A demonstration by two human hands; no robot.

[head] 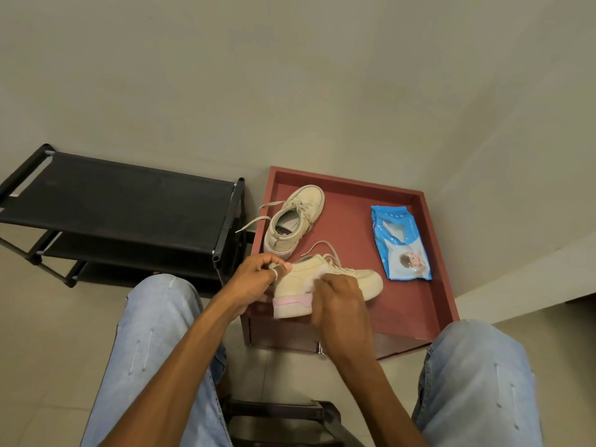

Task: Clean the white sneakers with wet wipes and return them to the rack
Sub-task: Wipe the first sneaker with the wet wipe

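Status: the task was judged mid-clean, with no return step done yet. One sneaker (364,279) was held at the near-left edge of the red worktop (348,227), its heel overhanging that edge and its toe pointed toward the worktop's middle. Its side was being rubbed with a wipe (314,280), seen only as a blurred white patch. The second sneaker (296,217) was parked at the worktop's far-left corner, laces trailed over the left rim. Whether it had been cleaned could not be told. The wipes pack (401,243) lay on the worktop's right half, well apart from both shoes. The rack (122,198) stood just left of the worktop, and no sneaker was seen on its top shelf.

Hands: the left hand (258,279) was clenched on the heel collar, thumb and fingers pinched there, so the shoe was steadied. The right hand (338,301) was curled on the wipe and pressed against the shoe's near side, knuckles up.

Judged left: this shoe to be finished, the second probably wiped, both put on the rack.
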